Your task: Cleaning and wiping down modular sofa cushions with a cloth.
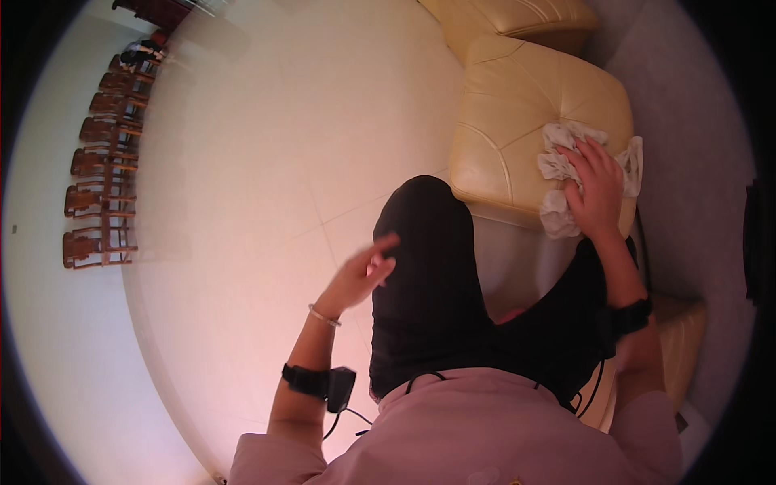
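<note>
My right hand [595,188] is on a crumpled whitish cloth [559,213], its fingers spread over the folds. The cloth lies on a cream, leather-look padded seat [515,115] with stitched seams, bunched toward the seat's right edge. Part of it shows beyond my hand on the right. My left hand [357,276] hovers by my left knee, slightly blurred. Nothing shows in its grasp; the index finger points outward and the other fingers are partly bent.
Another cream padded seat [533,21] adjoins the first at the far end. More cream upholstery [682,345] shows beside my right arm. Along the wall at left stands a row of dark wooden chairs [100,163]. Pale tiled floor [291,151] lies between. Wired black straps circle both forearms.
</note>
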### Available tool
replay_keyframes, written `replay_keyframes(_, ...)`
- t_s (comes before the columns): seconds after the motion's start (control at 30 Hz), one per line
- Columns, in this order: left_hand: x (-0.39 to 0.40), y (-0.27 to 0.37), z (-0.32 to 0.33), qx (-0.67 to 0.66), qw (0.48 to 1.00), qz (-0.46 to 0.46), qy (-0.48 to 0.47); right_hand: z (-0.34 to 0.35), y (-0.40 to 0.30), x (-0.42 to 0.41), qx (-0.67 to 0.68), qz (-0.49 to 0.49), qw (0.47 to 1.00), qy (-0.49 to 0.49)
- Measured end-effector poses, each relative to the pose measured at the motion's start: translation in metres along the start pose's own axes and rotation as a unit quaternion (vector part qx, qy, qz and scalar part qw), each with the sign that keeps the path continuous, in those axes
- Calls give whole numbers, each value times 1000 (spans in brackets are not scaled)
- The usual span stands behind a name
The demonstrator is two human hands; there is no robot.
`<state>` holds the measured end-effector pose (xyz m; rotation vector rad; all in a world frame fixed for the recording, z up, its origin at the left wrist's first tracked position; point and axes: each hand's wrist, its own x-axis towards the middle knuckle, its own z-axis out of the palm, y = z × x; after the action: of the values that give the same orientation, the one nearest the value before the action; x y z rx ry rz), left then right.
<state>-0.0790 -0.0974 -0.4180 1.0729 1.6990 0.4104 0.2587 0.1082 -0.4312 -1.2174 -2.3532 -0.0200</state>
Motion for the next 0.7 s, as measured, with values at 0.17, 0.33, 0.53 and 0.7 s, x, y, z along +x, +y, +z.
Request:
replay_keyframes(0.17, 39, 4, 12, 426, 851, 166, 258, -6, -5, 2, 2, -4, 1000, 3)
replay_keyframes(0.33, -22, 56, 34, 398, 795, 375, -263, -5, -1, -2, 14, 1, 1000, 7)
replay_keyframes(0.53, 6, 50, 0, 181, 973, 114, -91, -8, -4, 1, 17, 0, 1000, 10)
replay_keyframes(0.7, 20, 40, -27, 444, 876, 85, 170, -8, -7, 0, 20, -1, 1000, 17)
